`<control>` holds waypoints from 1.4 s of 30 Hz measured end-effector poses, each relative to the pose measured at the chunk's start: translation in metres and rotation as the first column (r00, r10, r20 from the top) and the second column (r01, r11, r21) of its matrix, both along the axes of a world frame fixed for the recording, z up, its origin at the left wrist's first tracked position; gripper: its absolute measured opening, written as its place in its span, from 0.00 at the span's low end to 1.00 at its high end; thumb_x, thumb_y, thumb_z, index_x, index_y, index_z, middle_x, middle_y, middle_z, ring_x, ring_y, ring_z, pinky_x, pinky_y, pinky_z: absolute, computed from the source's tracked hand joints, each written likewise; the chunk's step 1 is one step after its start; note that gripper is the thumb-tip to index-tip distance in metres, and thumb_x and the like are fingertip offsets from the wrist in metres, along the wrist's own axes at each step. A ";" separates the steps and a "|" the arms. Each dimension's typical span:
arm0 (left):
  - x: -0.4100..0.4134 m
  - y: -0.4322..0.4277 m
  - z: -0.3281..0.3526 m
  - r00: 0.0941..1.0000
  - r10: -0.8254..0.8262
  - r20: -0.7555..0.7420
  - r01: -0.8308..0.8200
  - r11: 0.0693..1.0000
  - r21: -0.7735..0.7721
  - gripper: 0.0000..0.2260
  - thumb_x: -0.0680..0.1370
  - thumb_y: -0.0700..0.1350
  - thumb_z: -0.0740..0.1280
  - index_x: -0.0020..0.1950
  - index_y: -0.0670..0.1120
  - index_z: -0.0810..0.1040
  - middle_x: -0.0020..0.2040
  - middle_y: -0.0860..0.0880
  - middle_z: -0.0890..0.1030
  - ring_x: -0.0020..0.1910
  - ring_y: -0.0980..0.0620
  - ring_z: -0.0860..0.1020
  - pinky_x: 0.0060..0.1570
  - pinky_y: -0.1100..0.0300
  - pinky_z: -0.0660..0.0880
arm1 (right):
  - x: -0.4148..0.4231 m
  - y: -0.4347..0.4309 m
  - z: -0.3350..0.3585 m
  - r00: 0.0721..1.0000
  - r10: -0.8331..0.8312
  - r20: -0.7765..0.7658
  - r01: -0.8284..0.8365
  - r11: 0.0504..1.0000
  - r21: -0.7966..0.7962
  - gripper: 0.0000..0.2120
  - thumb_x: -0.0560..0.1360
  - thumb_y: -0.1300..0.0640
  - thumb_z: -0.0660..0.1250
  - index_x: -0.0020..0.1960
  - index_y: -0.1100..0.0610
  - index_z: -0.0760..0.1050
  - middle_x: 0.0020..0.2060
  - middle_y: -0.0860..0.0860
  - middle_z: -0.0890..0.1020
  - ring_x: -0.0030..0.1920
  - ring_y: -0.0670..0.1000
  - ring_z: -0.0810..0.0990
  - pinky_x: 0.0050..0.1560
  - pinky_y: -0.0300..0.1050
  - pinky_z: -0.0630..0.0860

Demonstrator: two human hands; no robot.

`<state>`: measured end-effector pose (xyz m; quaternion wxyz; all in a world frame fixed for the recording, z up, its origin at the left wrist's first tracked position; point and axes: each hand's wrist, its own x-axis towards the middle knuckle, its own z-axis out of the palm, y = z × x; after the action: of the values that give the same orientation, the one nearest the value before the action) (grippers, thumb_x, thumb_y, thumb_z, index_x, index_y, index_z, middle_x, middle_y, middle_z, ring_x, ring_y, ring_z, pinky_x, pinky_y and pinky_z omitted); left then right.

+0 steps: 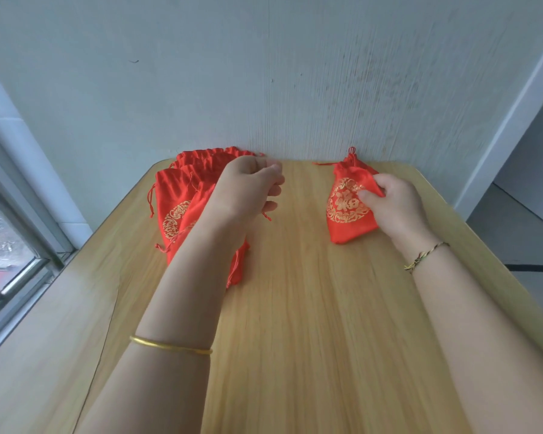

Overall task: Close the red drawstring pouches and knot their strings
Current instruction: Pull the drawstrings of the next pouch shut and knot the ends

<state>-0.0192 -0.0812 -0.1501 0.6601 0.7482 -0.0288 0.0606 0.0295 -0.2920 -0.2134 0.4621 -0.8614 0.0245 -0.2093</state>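
A pile of several red pouches (173, 195) with gold emblems lies at the table's far left, mouths toward the wall, strings loose. My left hand (248, 186) hovers over the pile's right side with fingers loosely curled and nothing in them that I can see. One red pouch (345, 211) lies apart at the far right, its neck gathered and its strings (351, 151) bunched at the top by the wall. My right hand (392, 202) pinches this pouch's right edge between thumb and fingers.
The wooden table (295, 308) stands against a pale wall (264, 73). A window (10, 239) runs along the left side. The table's right edge drops to a grey floor (527, 239).
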 end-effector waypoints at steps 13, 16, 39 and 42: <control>0.009 0.012 -0.005 0.999 0.039 -0.021 -0.040 0.998 -0.051 0.05 0.78 0.39 0.62 0.48 0.46 0.78 0.42 0.49 0.79 0.38 0.56 0.76 0.40 0.61 0.74 | 0.040 -0.011 0.005 0.893 -0.450 0.021 0.384 0.734 -0.560 0.16 0.77 0.53 0.61 0.63 0.56 0.70 0.62 0.57 0.70 0.63 0.61 0.67 0.59 0.56 0.65; 0.010 0.015 -0.005 0.998 0.052 -0.019 -0.053 0.997 -0.050 0.05 0.78 0.39 0.63 0.48 0.46 0.78 0.42 0.49 0.79 0.38 0.55 0.76 0.42 0.59 0.75 | 0.032 -0.004 -0.005 0.938 -0.347 0.001 0.268 0.723 -0.636 0.15 0.78 0.49 0.58 0.60 0.53 0.74 0.61 0.53 0.73 0.61 0.58 0.68 0.58 0.54 0.64; 0.011 0.064 -0.004 0.946 0.250 0.206 -0.324 0.765 0.557 0.08 0.73 0.35 0.63 0.47 0.42 0.81 0.41 0.46 0.78 0.42 0.45 0.76 0.44 0.55 0.72 | -0.026 0.098 0.026 0.982 0.175 0.066 -0.152 0.951 -0.269 0.09 0.76 0.60 0.61 0.51 0.58 0.79 0.47 0.51 0.82 0.50 0.51 0.79 0.53 0.45 0.73; 0.004 0.068 0.001 0.975 0.187 0.118 -0.215 0.669 0.711 0.07 0.73 0.36 0.65 0.45 0.39 0.82 0.41 0.43 0.79 0.37 0.47 0.74 0.34 0.60 0.68 | -0.055 0.131 0.029 0.907 0.416 -0.064 -0.421 0.896 -0.138 0.08 0.74 0.53 0.66 0.46 0.55 0.80 0.39 0.46 0.79 0.42 0.45 0.77 0.44 0.40 0.71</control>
<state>-0.0157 -0.0131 -0.1487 0.3029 0.9439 0.0207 0.1297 -0.0258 -0.1614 -0.1847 0.4302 -0.8819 -0.1695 -0.0922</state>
